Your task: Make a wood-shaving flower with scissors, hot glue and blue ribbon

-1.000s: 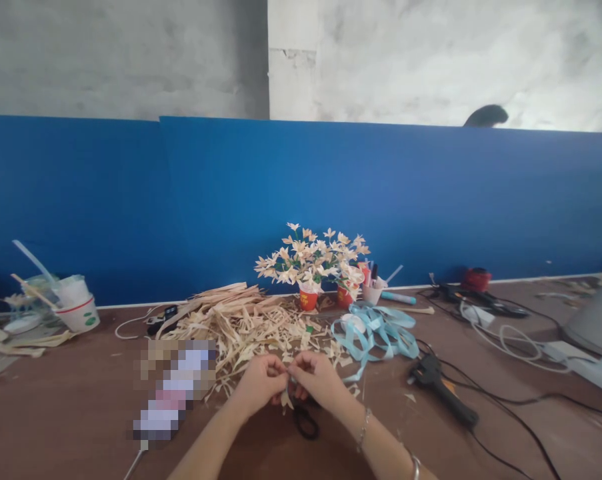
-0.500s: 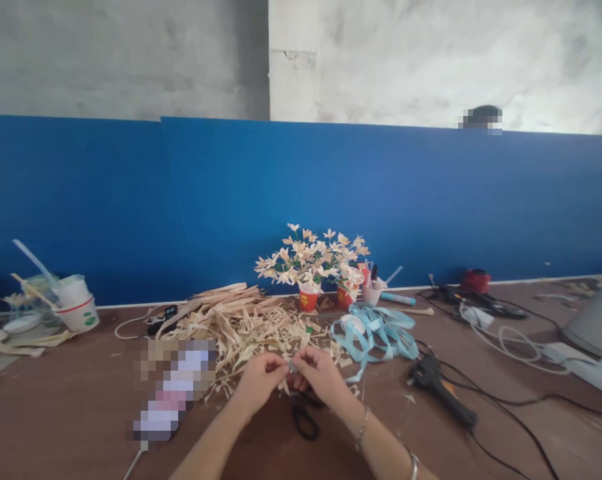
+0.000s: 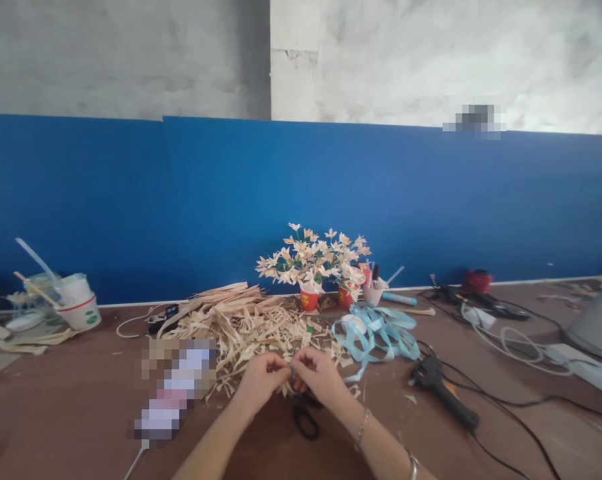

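Note:
My left hand (image 3: 265, 380) and my right hand (image 3: 318, 377) meet fingertip to fingertip above the brown table. Both are closed in a pinch around something small, mostly hidden by the fingers; its kind does not show. Just beneath them lie black-handled scissors (image 3: 305, 421), their blades covered by my hands. Behind the hands spreads a heap of dry, pale husk-like strips (image 3: 261, 327). Pale yellow artificial flowers (image 3: 313, 257) stand beyond it in red cups (image 3: 309, 298). A tangle of light blue ribbon (image 3: 381, 333) lies right of my right hand.
A black glue gun (image 3: 445, 393) with its cable lies at the right, near white cords (image 3: 511, 347). A pixelated device (image 3: 175, 393) with a cable lies at left. A white cup (image 3: 83, 313) stands far left. Behind the table runs a blue partition (image 3: 205, 200), with someone's blurred head above it.
Both hands stay nearly in place, with a slight shift of the fingers at the pinch. The whole view has moved very slightly.

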`<state>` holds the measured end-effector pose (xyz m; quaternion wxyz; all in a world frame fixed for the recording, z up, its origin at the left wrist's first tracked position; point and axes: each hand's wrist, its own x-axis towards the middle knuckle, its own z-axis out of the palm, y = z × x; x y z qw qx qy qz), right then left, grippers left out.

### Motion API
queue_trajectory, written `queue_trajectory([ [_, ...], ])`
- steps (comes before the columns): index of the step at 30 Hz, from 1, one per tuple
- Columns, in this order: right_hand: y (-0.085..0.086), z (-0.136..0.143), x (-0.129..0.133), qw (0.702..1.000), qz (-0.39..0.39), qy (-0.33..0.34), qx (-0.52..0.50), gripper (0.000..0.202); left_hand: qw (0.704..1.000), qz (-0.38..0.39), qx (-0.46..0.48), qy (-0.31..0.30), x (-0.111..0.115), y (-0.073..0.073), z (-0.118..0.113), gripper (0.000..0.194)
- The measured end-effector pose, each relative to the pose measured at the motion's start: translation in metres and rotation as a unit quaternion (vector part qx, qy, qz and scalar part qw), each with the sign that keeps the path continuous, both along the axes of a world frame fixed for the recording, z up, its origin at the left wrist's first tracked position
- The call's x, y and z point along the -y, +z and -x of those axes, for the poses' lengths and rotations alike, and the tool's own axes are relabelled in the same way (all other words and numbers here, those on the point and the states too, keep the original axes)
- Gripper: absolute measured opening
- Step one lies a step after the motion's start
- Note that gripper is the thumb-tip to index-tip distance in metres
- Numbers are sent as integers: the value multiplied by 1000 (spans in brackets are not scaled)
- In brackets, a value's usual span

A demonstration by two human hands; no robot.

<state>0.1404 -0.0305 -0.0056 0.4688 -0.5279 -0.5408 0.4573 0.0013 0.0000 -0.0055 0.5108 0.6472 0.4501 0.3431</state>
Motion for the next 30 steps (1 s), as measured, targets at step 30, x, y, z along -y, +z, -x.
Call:
queue_trajectory([
  [30,12,-53,-9,991,46,-83,-94,35,999,20,44,8,-5,-1,5,20],
])
